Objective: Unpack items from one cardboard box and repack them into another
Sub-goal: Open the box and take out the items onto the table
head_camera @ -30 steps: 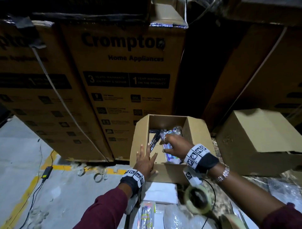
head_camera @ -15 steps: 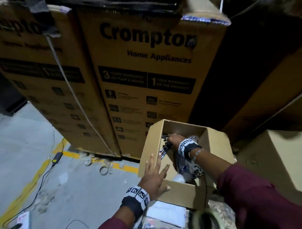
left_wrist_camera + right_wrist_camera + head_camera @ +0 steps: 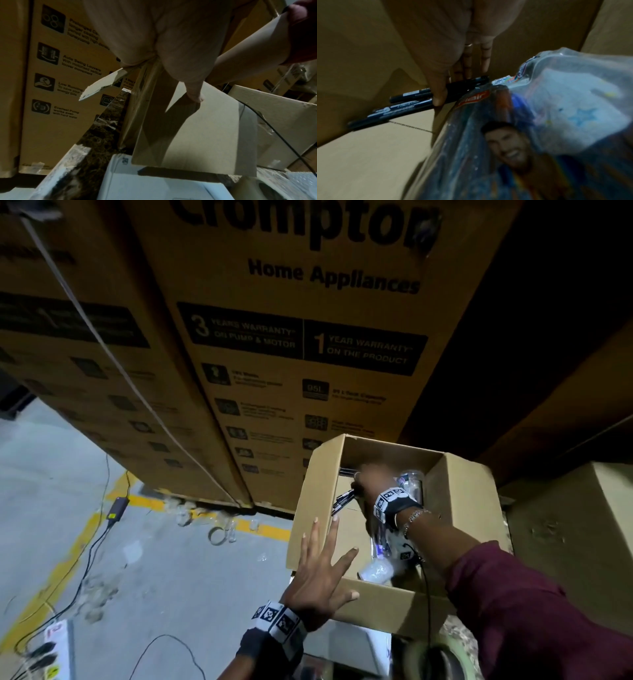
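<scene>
Nearest the person, a roll of tape [image 3: 435,659] and a white carton [image 3: 346,648] sat just under the open cardboard box [image 3: 376,597]. The left hand [image 3: 317,573] was still planted on the box's near-left corner, fingers straight and spread, its grip open and holding nothing, simply steadying the wall. Inside the box came the change: the plastic packet [image 3: 380,546], which a second ago was in the right hand above the opening, now lay in the box on its own, slanting from the near wall up toward the far one. That item looked packed. Further in, the right hand [image 3: 371,484] had gone deeper and over to the far-left wall, where the black markers [image 3: 342,499] leaned. The right wrist view showed the thumb [image 3: 439,94] laid across the markers [image 3: 412,100] with the fingers running down behind them, so the grip read as a pinch on the bundle, with the packet [image 3: 539,121] crowding in just beside it. The likely aim was to square the markers against the wall and free room for the next item, though lifting them out could not be ruled out. Beyond the box stood the tall printed Crompton cartons [image 3: 308,354], and to the right a closed cardboard box [image 3: 575,529] waited, touched by neither hand.
</scene>
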### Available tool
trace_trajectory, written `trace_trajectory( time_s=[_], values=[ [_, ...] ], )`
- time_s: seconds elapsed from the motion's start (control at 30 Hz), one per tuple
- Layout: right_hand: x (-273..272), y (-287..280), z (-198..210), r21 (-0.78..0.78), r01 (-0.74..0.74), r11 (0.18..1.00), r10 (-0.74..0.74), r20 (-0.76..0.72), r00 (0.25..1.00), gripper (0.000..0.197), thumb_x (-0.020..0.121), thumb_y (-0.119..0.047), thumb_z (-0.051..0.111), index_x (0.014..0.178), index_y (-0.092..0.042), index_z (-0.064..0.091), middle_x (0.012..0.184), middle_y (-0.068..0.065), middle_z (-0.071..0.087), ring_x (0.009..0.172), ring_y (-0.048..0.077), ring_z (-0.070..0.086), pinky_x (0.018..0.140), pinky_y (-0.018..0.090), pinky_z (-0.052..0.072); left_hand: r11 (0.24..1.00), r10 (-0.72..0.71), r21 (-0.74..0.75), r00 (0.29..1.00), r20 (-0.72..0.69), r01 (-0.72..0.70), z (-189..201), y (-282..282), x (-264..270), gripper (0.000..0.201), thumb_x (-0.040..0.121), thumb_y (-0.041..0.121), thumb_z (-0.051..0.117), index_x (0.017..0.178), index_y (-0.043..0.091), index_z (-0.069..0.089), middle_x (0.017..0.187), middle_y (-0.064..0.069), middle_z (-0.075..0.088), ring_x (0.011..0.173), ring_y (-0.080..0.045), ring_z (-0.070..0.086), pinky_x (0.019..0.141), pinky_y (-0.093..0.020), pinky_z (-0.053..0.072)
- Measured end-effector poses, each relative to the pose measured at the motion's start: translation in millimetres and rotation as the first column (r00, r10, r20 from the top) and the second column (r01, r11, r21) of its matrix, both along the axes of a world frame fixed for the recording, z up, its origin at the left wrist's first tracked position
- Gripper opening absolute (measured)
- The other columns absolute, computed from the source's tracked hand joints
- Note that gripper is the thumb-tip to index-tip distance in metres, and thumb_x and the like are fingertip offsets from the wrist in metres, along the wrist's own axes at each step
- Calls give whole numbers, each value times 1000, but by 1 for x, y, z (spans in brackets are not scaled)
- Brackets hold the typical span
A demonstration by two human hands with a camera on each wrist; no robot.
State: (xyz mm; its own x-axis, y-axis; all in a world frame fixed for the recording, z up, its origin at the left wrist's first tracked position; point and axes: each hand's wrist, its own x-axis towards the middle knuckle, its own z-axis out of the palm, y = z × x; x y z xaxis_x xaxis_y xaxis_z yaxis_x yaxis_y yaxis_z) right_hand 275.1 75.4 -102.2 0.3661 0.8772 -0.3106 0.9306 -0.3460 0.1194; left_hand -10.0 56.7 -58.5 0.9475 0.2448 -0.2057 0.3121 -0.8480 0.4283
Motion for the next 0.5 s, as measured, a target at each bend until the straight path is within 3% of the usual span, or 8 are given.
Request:
trace_trajectory(
  time_s=[0.27,0.4,0.5],
  values=[
    [6,-6,-3,77,115,990,-118,28,993,62,84,-19,71,140,-10,45,135,11,53,124,30,53,106,44,36,1000,3,-24,998,-68,-5,1,0,2,74,91,63,52,156,42,23,154,5,-49,141,-28,-47,114,-53,-23],
    [-4,-7,-19,150,117,982,-101,-107,989,81,85,-17,65,154,-9,25,151,11,41,138,28,40,118,48,21,1000,8,-28,997,-79,-10,2,0,3,75,91,64,53,157,42,23,154,6,-49,141,-28,-47,114,-54,-23],
    [-11,0,-24,126,121,985,-108,-104,989,88,80,-18,70,154,-7,23,149,14,38,137,31,37,118,50,19,999,2,-37,998,-65,-4,3,0,2,77,91,64,53,157,41,23,155,5,-47,142,-28,-46,115,-54,-23]
  ],
)
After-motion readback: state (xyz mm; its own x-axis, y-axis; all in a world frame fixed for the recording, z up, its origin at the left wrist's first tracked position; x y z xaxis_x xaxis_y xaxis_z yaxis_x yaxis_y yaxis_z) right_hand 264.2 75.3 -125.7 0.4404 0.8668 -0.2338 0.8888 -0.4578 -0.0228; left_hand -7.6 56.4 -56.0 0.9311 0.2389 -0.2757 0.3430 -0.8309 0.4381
